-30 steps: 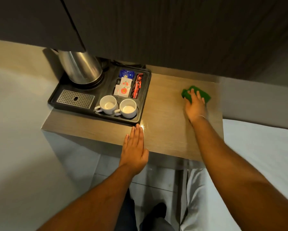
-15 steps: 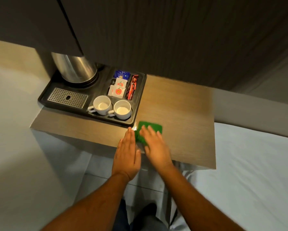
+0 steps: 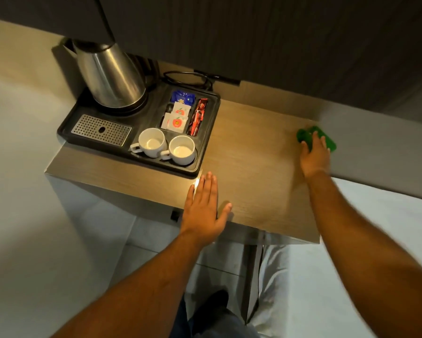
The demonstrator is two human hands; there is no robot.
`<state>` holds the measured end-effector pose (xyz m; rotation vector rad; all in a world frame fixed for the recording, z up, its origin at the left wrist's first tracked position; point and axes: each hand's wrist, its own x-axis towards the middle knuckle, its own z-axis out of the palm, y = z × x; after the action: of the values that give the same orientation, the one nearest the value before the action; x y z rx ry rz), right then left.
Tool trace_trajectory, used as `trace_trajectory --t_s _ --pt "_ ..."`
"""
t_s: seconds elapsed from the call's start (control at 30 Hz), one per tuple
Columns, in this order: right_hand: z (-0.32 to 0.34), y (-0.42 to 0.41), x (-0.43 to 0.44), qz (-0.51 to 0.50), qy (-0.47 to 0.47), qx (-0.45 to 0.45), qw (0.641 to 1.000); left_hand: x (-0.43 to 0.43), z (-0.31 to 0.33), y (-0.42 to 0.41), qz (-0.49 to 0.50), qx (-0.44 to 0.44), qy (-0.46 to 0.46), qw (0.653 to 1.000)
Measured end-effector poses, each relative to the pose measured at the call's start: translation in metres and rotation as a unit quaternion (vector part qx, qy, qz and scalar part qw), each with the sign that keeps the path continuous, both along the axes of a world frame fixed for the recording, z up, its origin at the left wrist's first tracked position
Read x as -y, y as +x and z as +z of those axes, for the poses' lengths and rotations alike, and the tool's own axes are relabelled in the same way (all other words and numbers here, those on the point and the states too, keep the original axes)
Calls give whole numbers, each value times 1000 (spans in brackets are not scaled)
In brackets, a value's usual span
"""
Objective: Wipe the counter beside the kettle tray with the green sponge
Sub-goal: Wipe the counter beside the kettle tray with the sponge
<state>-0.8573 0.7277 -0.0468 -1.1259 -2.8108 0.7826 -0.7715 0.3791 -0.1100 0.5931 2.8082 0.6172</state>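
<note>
Two white cups (image 3: 167, 146), sachets (image 3: 177, 117), cable (image 3: 188, 78).

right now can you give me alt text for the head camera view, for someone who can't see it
A person's right hand presses a green sponge onto the far right edge of a wooden counter, while the left hand lies flat near its front edge. To the left sits a black tray with a steel kettle, two white cups and sachets.

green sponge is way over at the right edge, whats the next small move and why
Probably sweep the green sponge back left toward the kettle tray: the right hand presses it at the counter's far right edge, with bare wood between.
</note>
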Motion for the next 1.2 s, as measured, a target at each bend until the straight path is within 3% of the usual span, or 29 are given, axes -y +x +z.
trace_trajectory --t_s 0.1,0.2,0.27,0.33,0.5,0.67,0.77,0.87,0.97,1.03,1.2 --pt "-12 37 58 51 35 -16 998 0 -1 0 6 0 18 1000" --pt "-26 55 148 214 23 -41 976 3 0 0 6 16 20 1000" --pt "-23 28 180 301 18 -44 952 4 4 0 -6 22 12 1000" --pt "-11 -20 184 318 5 -19 948 6 5 -1 -18 28 6 999" --pt "8 -100 106 250 -17 25 968 9 11 -6 -33 61 5 998" --pt "-2 -42 -4 114 -13 -10 993 8 8 -5 -27 51 14 998" --pt "-8 -1 -23 -24 -4 -26 999 7 7 -5 -25 48 19 998" --pt "-6 -4 -12 -47 26 -22 998 5 7 -4 -27 47 20 998" --pt "-1 -25 35 56 65 -13 996 7 6 -6 -24 55 28 998" --pt "-1 -32 93 173 38 -15 984 7 8 -5 -21 55 34 998" --pt "-20 64 185 428 33 -53 902 4 12 -1 17 48 72 996"
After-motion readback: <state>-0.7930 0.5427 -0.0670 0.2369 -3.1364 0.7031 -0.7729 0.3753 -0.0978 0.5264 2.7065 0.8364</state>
